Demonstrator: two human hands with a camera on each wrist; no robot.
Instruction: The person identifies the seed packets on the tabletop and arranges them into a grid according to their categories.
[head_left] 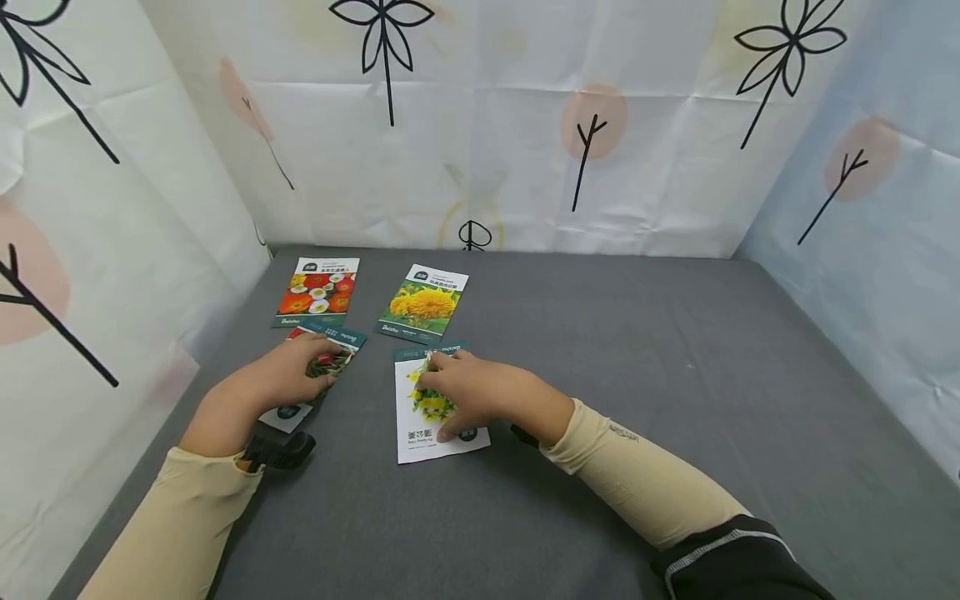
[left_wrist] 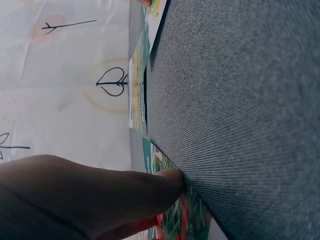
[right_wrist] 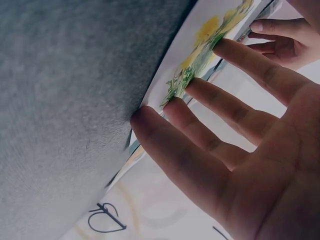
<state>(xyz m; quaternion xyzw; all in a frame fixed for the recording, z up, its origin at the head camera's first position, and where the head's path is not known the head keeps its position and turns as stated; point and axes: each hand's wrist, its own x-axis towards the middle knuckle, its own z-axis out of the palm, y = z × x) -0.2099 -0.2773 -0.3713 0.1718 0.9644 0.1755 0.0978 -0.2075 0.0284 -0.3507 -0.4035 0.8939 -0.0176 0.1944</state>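
In the head view, my left hand (head_left: 281,379) lies over a seed packet (head_left: 287,417) with a red picture and a green band. The left wrist view shows the thumb (left_wrist: 167,182) stretched out on that packet near its edge. My right hand (head_left: 491,387) rests fingertips on a white seed packet (head_left: 416,446) with yellow flowers, its print upside down. Seen from the right wrist, the fingers (right_wrist: 245,110) are spread and fairly straight, with tips touching the packet's face. The left packet is partly hidden under the left hand.
Behind the hands lie two more seed packets: one with red and white flowers (head_left: 315,292), the other with yellow-orange blooms (head_left: 423,304). All are on a grey cloth-covered table (head_left: 637,350). Patterned white fabric (head_left: 510,167) walls the back and sides.
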